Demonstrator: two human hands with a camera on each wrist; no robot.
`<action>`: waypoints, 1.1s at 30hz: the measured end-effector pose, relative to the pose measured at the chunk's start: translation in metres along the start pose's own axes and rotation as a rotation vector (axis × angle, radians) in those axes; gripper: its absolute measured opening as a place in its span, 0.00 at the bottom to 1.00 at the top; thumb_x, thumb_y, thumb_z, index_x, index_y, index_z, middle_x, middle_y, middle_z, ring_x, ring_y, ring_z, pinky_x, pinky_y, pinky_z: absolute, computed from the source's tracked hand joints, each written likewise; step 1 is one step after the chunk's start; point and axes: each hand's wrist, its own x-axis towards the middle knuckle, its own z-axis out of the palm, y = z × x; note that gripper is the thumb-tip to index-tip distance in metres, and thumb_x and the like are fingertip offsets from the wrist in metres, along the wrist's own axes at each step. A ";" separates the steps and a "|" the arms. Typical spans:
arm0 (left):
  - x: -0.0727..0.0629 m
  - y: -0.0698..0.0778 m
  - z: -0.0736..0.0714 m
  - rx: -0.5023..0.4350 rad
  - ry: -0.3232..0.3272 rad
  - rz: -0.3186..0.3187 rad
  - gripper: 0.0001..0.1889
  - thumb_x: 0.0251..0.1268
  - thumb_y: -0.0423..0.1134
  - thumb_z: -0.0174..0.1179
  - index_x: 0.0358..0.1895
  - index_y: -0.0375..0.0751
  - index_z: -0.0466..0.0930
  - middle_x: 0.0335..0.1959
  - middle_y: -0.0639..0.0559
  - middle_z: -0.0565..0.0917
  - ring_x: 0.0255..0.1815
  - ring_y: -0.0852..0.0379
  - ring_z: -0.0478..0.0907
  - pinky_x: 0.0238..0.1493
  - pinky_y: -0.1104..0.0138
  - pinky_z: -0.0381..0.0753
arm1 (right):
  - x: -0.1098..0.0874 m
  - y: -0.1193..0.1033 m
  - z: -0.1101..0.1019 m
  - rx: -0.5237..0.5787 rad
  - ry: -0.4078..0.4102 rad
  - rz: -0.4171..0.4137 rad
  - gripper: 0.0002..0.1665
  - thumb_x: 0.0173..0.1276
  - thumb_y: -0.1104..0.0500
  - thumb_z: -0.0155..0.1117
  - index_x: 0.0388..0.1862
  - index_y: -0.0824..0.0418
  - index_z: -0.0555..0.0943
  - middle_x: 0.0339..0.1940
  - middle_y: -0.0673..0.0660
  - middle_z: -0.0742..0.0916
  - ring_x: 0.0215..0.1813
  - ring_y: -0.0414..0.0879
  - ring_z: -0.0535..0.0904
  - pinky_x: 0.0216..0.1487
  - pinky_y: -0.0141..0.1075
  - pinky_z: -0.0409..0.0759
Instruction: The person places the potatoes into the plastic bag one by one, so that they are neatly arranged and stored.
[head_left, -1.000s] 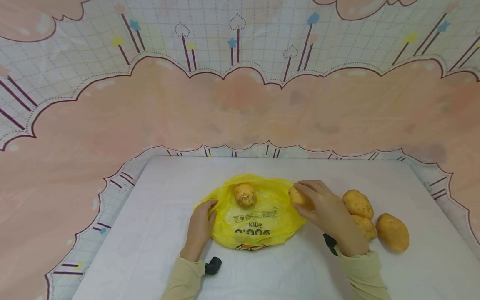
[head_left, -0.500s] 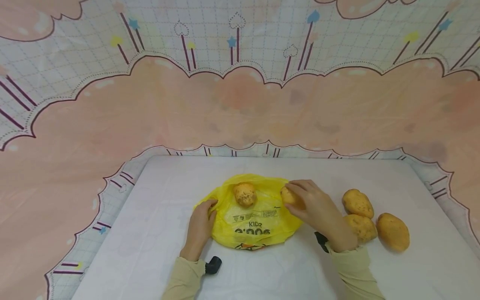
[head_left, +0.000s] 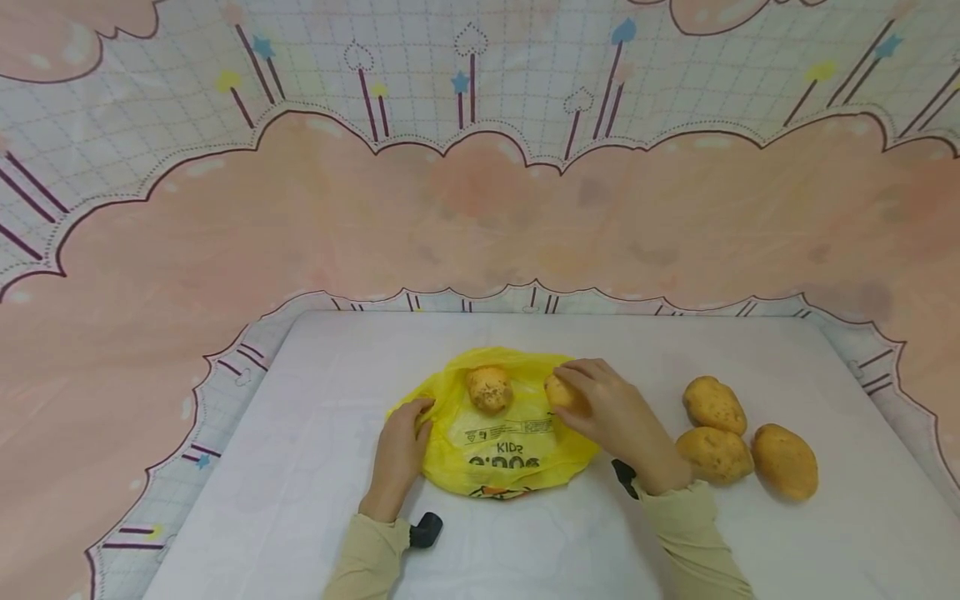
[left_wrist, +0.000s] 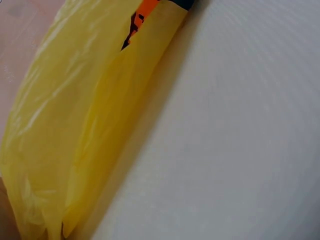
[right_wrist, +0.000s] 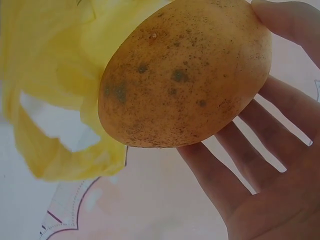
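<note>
A thin yellow plastic bag [head_left: 517,481] with dark print lies spread on the white table, its mouth open. Inside it, towards the back, sits one potato [head_left: 490,389]. My left hand [head_left: 397,461] pinches the bag's left edge; in the left wrist view the yellow film [left_wrist: 95,100] bunches near the bottom, where little of the hand shows. At the bag's right side, my right hand [head_left: 617,419] grips a second potato [right_wrist: 185,75] between thumb and fingers. This one is speckled, with dark spots, and overlaps the bag's right part in the head view.
To the right of my right forearm lie three potatoes: a back one [head_left: 715,405], a front one [head_left: 715,456] and a right one [head_left: 785,462]. A patterned cloth backdrop [head_left: 480,217] rises behind the table [head_left: 300,400].
My right hand has moved left with its potato, from the bag's right edge to over the bag. The front loose potato is now more exposed. My left hand stays put.
</note>
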 end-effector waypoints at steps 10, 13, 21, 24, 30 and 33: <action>0.001 0.001 -0.001 -0.002 -0.018 -0.004 0.17 0.66 0.26 0.61 0.58 0.32 0.78 0.57 0.38 0.82 0.60 0.39 0.77 0.63 0.49 0.76 | 0.008 -0.004 0.010 -0.014 -0.015 -0.005 0.28 0.58 0.54 0.77 0.56 0.63 0.82 0.56 0.59 0.84 0.59 0.53 0.78 0.61 0.49 0.81; 0.001 0.001 -0.002 0.002 -0.015 0.001 0.17 0.66 0.26 0.61 0.58 0.31 0.78 0.57 0.37 0.82 0.60 0.39 0.77 0.63 0.49 0.76 | 0.011 -0.005 0.014 -0.022 -0.017 -0.008 0.28 0.58 0.53 0.77 0.56 0.63 0.83 0.55 0.59 0.84 0.58 0.53 0.79 0.61 0.48 0.81; 0.000 0.001 -0.001 0.005 -0.015 0.003 0.17 0.66 0.26 0.61 0.58 0.31 0.78 0.57 0.37 0.81 0.61 0.39 0.77 0.64 0.49 0.76 | 0.018 -0.007 0.024 -0.009 -0.046 0.020 0.28 0.60 0.52 0.76 0.56 0.64 0.82 0.56 0.60 0.84 0.59 0.54 0.79 0.63 0.49 0.79; 0.000 0.001 -0.001 0.005 -0.014 0.002 0.17 0.66 0.26 0.61 0.58 0.31 0.78 0.57 0.37 0.81 0.61 0.39 0.77 0.63 0.49 0.76 | 0.020 -0.008 0.028 -0.006 -0.051 0.021 0.28 0.60 0.52 0.76 0.56 0.64 0.82 0.56 0.60 0.84 0.59 0.55 0.79 0.62 0.50 0.80; 0.000 0.001 -0.001 0.001 -0.011 -0.004 0.17 0.66 0.26 0.62 0.57 0.32 0.79 0.58 0.38 0.81 0.61 0.39 0.77 0.63 0.49 0.76 | 0.023 -0.009 0.033 -0.010 -0.056 0.021 0.29 0.60 0.52 0.76 0.57 0.64 0.82 0.56 0.59 0.84 0.60 0.54 0.79 0.61 0.49 0.80; 0.000 0.002 -0.001 0.001 -0.010 -0.008 0.17 0.65 0.26 0.62 0.57 0.32 0.79 0.57 0.38 0.82 0.60 0.39 0.77 0.63 0.49 0.76 | 0.025 -0.009 0.035 -0.022 -0.050 0.024 0.29 0.59 0.52 0.77 0.57 0.64 0.82 0.56 0.59 0.84 0.59 0.54 0.78 0.61 0.48 0.80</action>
